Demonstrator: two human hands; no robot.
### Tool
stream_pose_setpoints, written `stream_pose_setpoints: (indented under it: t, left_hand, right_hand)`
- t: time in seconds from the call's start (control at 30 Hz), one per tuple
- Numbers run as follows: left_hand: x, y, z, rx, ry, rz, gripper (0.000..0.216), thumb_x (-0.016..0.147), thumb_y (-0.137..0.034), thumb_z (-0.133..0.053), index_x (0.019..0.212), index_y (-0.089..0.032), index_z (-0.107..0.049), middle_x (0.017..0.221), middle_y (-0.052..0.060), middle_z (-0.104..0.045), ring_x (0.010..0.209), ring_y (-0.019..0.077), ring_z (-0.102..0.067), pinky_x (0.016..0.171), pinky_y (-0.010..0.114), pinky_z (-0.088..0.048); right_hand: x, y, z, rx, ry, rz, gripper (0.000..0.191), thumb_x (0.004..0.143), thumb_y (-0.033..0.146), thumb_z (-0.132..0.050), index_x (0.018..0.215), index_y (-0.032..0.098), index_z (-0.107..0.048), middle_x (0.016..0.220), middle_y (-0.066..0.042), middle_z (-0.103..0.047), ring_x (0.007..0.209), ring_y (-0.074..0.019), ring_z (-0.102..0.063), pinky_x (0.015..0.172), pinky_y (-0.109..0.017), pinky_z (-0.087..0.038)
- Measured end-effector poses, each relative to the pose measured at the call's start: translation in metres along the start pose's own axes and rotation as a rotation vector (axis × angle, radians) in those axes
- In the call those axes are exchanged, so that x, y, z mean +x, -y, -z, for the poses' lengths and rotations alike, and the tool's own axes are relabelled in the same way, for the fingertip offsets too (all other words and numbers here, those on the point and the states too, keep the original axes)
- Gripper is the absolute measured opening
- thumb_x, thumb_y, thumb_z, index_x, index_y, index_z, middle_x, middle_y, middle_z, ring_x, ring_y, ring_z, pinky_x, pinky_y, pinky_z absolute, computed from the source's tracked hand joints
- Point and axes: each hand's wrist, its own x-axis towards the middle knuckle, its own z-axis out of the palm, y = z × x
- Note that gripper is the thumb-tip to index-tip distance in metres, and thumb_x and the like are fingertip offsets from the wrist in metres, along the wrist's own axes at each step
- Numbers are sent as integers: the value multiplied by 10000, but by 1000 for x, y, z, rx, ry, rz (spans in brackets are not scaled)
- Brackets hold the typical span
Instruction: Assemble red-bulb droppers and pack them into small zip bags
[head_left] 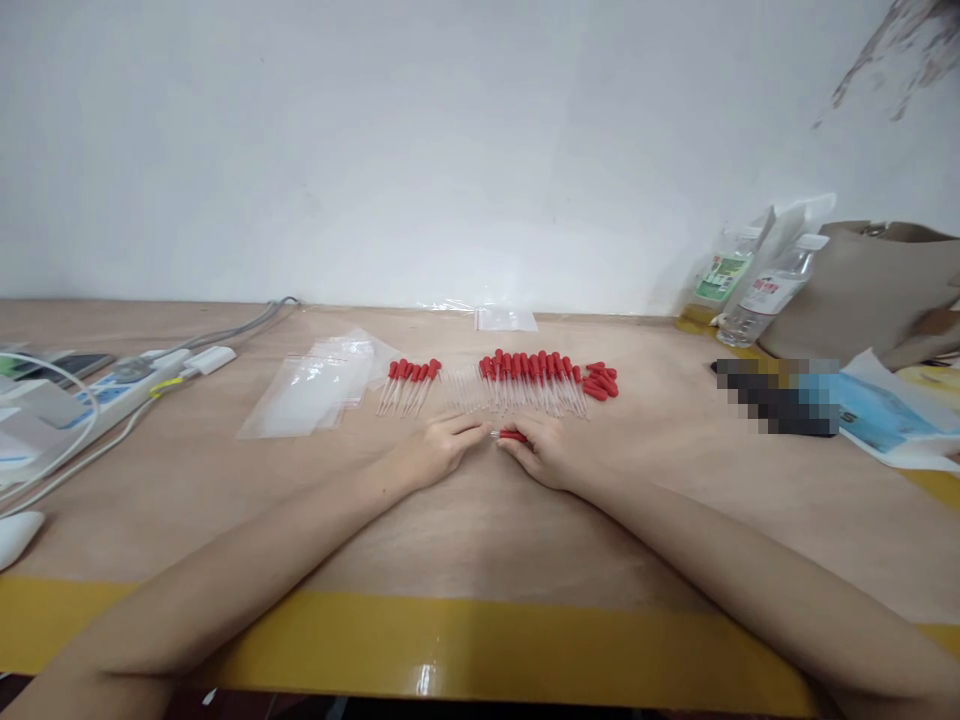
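Both my hands rest on the wooden table (480, 520) near its middle. My right hand (544, 450) is closed on a red-bulbed dropper (513, 436), pinching the red bulb. My left hand (442, 445) is curled, its fingertips at the clear glass end of the same dropper. Just beyond my hands lies a long row of red-bulbed droppers (532, 378), with loose red bulbs (602, 382) at its right end. A smaller group of droppers (409, 385) lies to the left. Several bare clear tubes (463, 390) lie between the two groups.
A stack of clear plastic bags (311, 392) lies at left, one small bag (505, 320) by the wall. A power strip with cables (127, 385) sits far left. Two plastic bottles (742, 285) and a beige bag (870, 285) stand at the right, papers (885, 415) beside them.
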Motion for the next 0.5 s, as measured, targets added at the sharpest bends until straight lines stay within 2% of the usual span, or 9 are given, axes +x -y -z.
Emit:
stream_pose_setpoints:
  t: [0.17,0.27,0.37,0.43,0.5]
  left_hand:
    - [0,0,0,-10,88,49,270,866,-142,-378,1030,-165,-592,912,68,-642,798,147,-601,718,260,-496]
    - [-1,7,6,4,98,135,270,859,-155,-384,1031,-160,-592,924,78,-625,801,152,-591,698,254,-483]
    - [-2,23,19,96,28,364,267,854,-200,-388,995,-146,-609,929,91,-613,822,164,-581,727,263,-464]
    - [-2,38,29,171,-14,565,270,848,-235,-398,981,-152,-618,922,85,-619,815,172,-584,740,270,-452]
    - [-3,53,37,222,-4,750,263,828,-275,-423,944,-160,-629,862,76,-634,775,187,-592,716,282,-446]
  right_hand:
    - [3,1,0,19,27,-39,136,840,252,-454,820,177,-565,787,-44,-606,765,-146,-548,703,-267,-424]
    - [5,-1,7,7,-13,-61,175,832,278,-477,950,174,-552,878,-60,-602,814,-159,-549,719,-278,-427]
    - [4,-12,19,-61,-167,-129,303,803,326,-515,1058,162,-507,951,-88,-568,842,-183,-537,714,-298,-430]
    - [2,-23,27,-111,-263,-204,290,798,319,-508,1033,150,-516,934,-96,-555,829,-188,-534,708,-300,-428]
    - [0,-35,33,-162,-324,-282,247,794,291,-492,983,138,-535,892,-94,-551,816,-188,-530,718,-301,-423]
